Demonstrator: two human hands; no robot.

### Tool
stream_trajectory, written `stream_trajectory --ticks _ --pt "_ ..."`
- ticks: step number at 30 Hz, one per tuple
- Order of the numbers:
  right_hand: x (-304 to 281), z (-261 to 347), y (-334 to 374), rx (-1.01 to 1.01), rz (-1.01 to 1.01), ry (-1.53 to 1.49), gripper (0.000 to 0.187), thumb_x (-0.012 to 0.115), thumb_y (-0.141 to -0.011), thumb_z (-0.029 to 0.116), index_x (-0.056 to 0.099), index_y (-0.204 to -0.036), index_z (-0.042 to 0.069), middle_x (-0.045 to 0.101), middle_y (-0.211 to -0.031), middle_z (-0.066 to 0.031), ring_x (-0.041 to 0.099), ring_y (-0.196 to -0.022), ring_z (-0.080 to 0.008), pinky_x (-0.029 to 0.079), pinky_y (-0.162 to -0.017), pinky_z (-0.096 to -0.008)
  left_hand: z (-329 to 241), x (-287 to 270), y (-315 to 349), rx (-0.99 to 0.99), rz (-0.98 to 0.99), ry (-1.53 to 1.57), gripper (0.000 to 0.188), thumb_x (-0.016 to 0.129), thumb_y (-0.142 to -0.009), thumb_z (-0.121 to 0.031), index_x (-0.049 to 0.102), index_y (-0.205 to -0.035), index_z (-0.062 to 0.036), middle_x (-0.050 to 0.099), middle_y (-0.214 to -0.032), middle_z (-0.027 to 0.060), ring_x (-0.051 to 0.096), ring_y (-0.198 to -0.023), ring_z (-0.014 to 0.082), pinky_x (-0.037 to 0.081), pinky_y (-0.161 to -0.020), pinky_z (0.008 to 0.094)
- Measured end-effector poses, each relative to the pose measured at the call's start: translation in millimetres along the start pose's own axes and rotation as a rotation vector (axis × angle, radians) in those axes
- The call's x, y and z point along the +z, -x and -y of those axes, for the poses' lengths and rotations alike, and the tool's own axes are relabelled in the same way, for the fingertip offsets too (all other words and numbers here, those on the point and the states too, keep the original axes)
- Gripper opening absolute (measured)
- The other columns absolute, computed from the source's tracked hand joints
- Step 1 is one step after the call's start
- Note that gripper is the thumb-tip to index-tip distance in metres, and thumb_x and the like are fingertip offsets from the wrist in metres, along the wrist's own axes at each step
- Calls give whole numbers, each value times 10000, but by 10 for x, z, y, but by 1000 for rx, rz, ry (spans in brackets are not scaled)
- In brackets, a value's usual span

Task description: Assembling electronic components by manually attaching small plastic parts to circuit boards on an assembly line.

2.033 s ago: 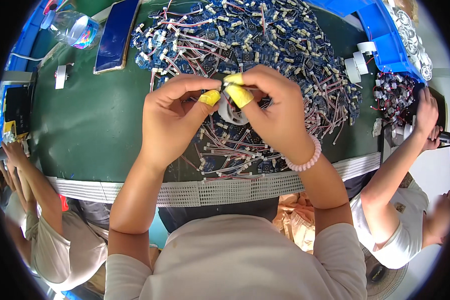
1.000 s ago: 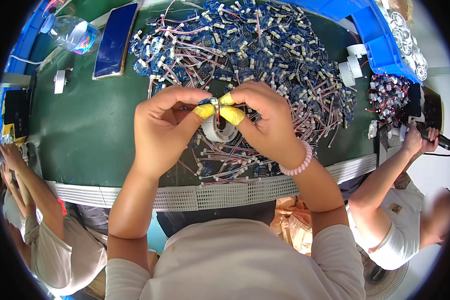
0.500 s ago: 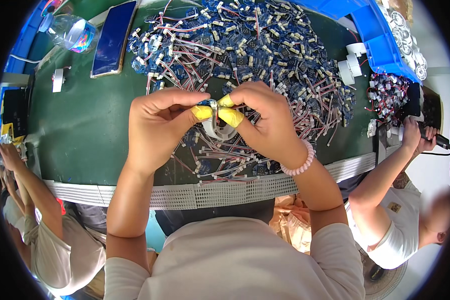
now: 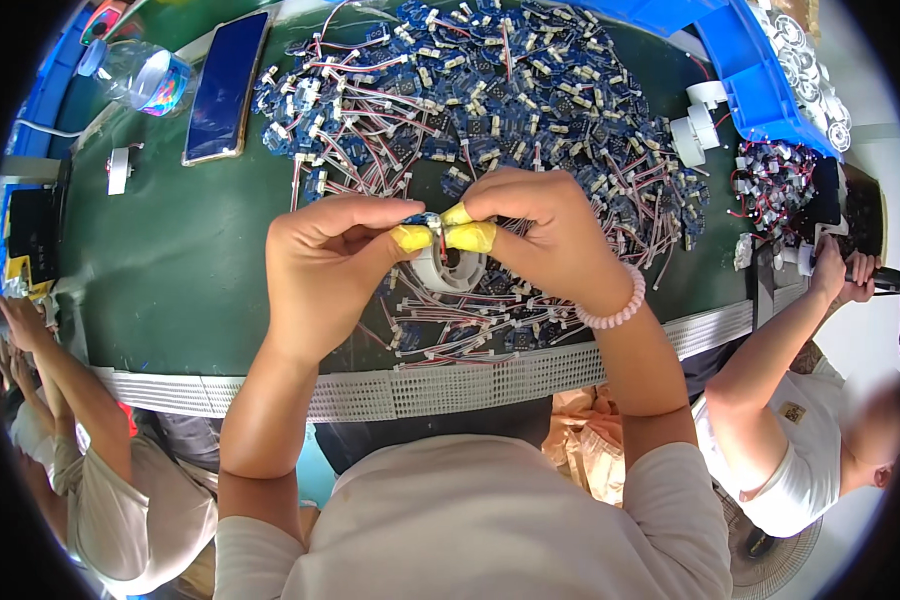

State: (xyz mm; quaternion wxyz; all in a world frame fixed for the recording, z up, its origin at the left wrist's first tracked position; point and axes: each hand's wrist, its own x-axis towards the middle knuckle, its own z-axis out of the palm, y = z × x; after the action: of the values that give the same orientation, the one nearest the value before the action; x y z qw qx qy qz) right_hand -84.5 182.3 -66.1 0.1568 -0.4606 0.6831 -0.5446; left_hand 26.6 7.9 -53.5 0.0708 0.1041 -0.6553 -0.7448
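Note:
Both my hands meet over the table's middle, with yellow wrapping on fingertips of each. My left hand [image 4: 325, 262] pinches a small blue circuit board [image 4: 422, 219] between thumb and forefinger. At the board's right edge, my right hand [image 4: 555, 235] closes thumb and forefinger on a small white wire plug [image 4: 435, 227], mostly covered by the fingertips. A short red wire shows beneath them. Just under the fingers is a round white plastic housing [image 4: 432, 272], open in the middle; whether it hangs or rests on the table I cannot tell.
A heap of blue circuit boards with wires [image 4: 530, 90] spreads beyond my hands. Left are a phone [image 4: 228, 90], a bottle [image 4: 135, 75] and a white round part [image 4: 119, 171]. Right are white housings [image 4: 694, 135], a blue bin [image 4: 765, 90] and small wired parts [image 4: 775, 190]. People work on both sides.
Both hands have shifted slightly right and toward me, still pinching together. The white housing beneath has moved with them, and more of its open inside shows.

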Motion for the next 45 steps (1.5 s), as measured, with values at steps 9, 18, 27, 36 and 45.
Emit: stream_trajectory --ticks 9,18,27,36,45 --pt "-70 -56 -13 111 88 -122 105 691 -758 50 665 -834 -19 654 -751 -89 615 -659 -145 462 -584 -241 26 -4 -20 -20 96 60 186 628 -780 111 652 -953 49 666 -872 114 645 -786 141 537 -710 242" --pt "76 -88 -27 80 -19 -237 94 694 -768 71 666 -811 -9 663 -740 -72 627 -656 -112 463 -577 -227 24 -26 47 18 16 21 193 615 -770 136 652 -934 42 661 -858 111 646 -760 155 537 -683 249" --pt "-24 100 -30 -42 -38 -31 145 742 -712 75 695 -844 37 668 -798 -62 618 -773 -192 483 -694 -304 -64 -71 68 89 53 -24 195 626 -759 129 636 -929 36 657 -873 112 637 -783 157 524 -701 263" --pt "-2150 -534 12 341 -450 1643 215 666 -696 137 726 -900 170 663 -847 -73 588 -903 -221 328 -788 -393 -490 -1669 477 235 -677 -545 200 588 -861 -88 580 -1056 -41 645 -973 33 593 -848 85 395 -687 162" --pt "-1834 -433 -10 85 -823 649 167 688 -773 62 665 -923 -8 673 -841 -75 611 -742 -105 481 -687 -231 -363 -713 169 672 -402 -1313 363 613 -660 70 638 -1004 -41 625 -989 116 564 -956 285 430 -846 356"
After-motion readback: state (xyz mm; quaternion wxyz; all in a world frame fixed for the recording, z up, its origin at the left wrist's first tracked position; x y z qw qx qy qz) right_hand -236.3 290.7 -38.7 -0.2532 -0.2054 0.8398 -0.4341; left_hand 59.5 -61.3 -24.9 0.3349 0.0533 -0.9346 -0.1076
